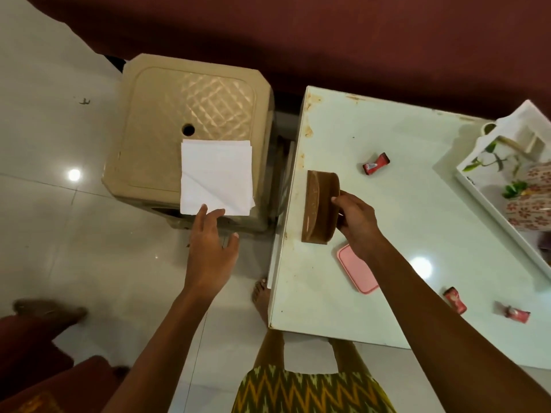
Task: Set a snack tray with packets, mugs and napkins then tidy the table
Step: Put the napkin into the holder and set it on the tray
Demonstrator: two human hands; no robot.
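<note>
One napkin stack point(216, 177) on one stool point(190, 120), left hand point(212, 248) fingers spread touching it, right hand point(356, 223) gripping one brown holder point(320, 205) — three red packets point(376, 163) on table point(357, 293), one pink lid point(356, 269), one tray point(489, 201).

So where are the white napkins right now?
The white napkins lie stacked on the beige plastic stool, left of the table, with the left hand touching their near edge.

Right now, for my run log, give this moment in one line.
left hand: open, reaching napkins on stool | right hand: gripping brown napkin holder on table
</note>
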